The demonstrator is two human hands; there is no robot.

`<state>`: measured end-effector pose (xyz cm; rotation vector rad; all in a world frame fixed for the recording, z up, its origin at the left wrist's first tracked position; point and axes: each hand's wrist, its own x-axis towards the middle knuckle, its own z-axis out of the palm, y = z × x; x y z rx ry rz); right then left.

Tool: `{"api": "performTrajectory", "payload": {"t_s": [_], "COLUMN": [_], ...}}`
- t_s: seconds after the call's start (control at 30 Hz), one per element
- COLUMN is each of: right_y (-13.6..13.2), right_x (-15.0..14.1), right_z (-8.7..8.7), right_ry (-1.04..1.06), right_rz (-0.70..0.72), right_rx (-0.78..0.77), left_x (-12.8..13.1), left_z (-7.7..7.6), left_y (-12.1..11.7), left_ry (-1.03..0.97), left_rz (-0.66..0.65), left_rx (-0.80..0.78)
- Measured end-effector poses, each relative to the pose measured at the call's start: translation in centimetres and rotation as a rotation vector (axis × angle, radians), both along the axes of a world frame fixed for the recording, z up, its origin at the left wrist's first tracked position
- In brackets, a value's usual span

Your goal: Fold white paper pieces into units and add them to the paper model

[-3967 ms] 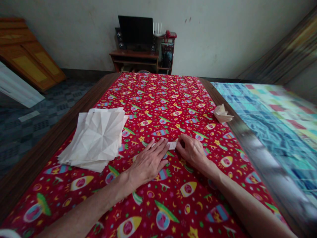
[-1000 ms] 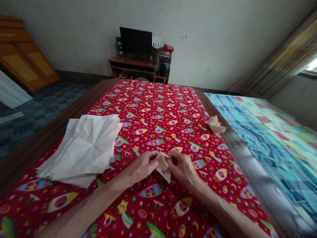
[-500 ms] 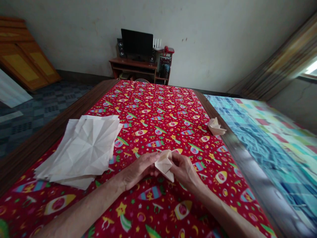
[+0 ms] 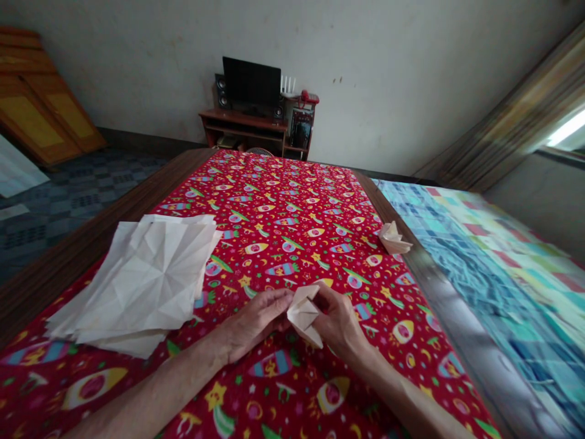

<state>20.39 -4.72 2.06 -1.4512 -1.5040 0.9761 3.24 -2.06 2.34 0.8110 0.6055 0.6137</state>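
Between my two hands is a small folded paper piece (image 4: 303,312), cream-white with pointed flaps, held just above the red patterned tablecloth (image 4: 292,244). My left hand (image 4: 262,314) pinches its left edge with thumb and fingers. Closed on its right side is my right hand (image 4: 336,314), whose fingertips are partly hidden behind the paper. To the left lies a stack of creased paper sheets (image 4: 141,280), the top one marked with radiating folds. Another folded paper piece (image 4: 393,238) sits at the right edge of the cloth.
A bed with a checked cover (image 4: 493,268) adjoins the table's right side. Beyond the far end stands a desk (image 4: 244,121) with a monitor (image 4: 252,85) and a red telephone (image 4: 309,97). A wooden cabinet (image 4: 50,110) is at the far left.
The folded paper piece has turned slightly in my fingers and its flaps look more spread. Both hands keep their hold. The whole view has shifted a little.
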Motion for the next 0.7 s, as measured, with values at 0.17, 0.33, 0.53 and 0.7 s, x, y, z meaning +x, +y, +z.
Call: {"api": "performTrajectory", "payload": {"t_s": [0.17,0.33,0.53,0.7], "right_y": [-0.1,-0.6,-1.2,-1.0], "right_x": [-0.3,0.4,0.8,0.8], "right_z": [0.6,1.6,2.7,1.7], "right_ry": [-0.026,-0.263,-0.310,-0.282], "right_rz": [0.040,-0.022,0.065,0.113], "right_rx": [0.023,0.371,0.493,0.447], "left_x": [0.3,0.6,0.8,0.6], "left_z": [0.2,0.7,0.4,0.5], "left_y": [-0.2,-0.2,0.0,-0.1], "left_ry": [0.063,0.010,0.037,0.007], "left_rz": [0.038,0.113,0.182,0.167], "left_rx": [-0.019,-0.083,-0.058,-0.062]}}
